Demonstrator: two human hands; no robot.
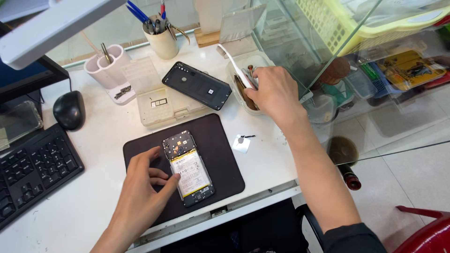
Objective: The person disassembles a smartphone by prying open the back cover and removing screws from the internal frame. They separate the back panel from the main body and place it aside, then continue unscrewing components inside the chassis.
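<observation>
Two bare forearms show, both seen from above. The left hand (143,187) has bare fingers, no ring, no glove and no watch at the wrist, and its forearm is uncovered down to the lower edge of the view. The right hand (276,93) is likewise without ring or glove, its wrist plain. Its forearm is bare up to the elbow, where a dark charcoal fabric sleeve (351,236) begins, loosely gathered.

A white and yellow rectangular battery label (190,172) faces up inside the opened phone (188,167) on the dark mat (220,154), while colourful yellow packages (408,69) lie behind the glass at right.
</observation>
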